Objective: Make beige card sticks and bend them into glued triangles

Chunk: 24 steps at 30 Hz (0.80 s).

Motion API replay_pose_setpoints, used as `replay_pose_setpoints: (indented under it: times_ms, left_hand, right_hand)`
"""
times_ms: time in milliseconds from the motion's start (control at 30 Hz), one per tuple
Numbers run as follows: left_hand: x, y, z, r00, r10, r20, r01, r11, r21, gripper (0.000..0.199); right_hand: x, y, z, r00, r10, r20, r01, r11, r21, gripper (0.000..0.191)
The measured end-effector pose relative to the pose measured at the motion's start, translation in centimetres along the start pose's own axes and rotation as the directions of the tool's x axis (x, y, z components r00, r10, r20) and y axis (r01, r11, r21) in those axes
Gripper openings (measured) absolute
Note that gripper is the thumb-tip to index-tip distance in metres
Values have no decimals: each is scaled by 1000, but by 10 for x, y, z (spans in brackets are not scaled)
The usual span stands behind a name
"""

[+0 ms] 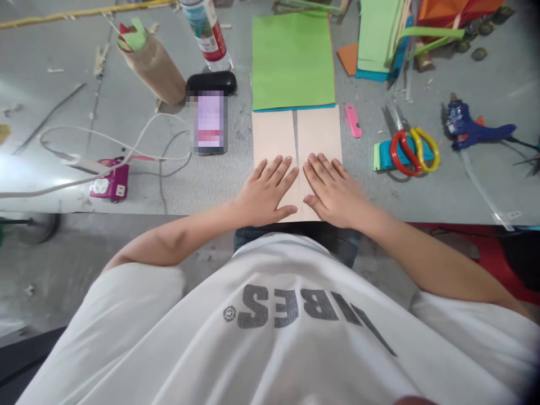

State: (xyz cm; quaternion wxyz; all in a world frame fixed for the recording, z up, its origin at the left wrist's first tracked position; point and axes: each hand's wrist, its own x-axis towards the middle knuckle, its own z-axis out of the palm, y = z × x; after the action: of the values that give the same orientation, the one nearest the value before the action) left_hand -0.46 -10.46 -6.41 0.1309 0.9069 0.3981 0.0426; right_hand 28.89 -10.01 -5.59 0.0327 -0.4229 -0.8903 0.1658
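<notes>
Paper (276,135), pale peach, lies flat on the desk (232,174) before the person, its near end at the front edge and a narrow dark gap running between its left and right halves; whether these are two pieces or flaps of one folded sheet, I cannot tell. The left hand (268,188) rests palm down on the left half, fingers spread, and the right hand (331,188) likewise on the right half, fingers closer together; neither grips anything. A green sheet (293,62) lies at the far end, a blue edge showing beneath it.

The paper should be light, thin and a little stiff, easy to crease or tear and apt to slide under a sideways push. To lift it, the outer side edges look the best place to pinch, away from the gap. A pink cutter (353,120) and scissors (405,130) lie to its right, not touching it.

The shirt (270,360) carries large grey letters, upside down in this view: "IBES" is clear, with a slanting stroke before it and a small round emblem by the S. The bottle (206,34) has a blue and red label whose print is too small to read, and the screen of the phone (211,124) is blurred out
</notes>
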Motion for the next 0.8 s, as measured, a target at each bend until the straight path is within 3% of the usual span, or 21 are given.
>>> replay_pose_setpoints:
  times_ms: [500, 800]
  left_hand:
    - [3, 2, -10, 999, -19, 37, 17, 999, 38, 107]
    - [-3, -11, -25, 994, 19, 108, -25, 998, 56, 103]
  right_hand:
    - [-6, 6, 0, 999, 41, -17, -42, 997, -70, 86]
    - [12, 11, -12, 999, 38, -2, -38, 997, -64, 87]
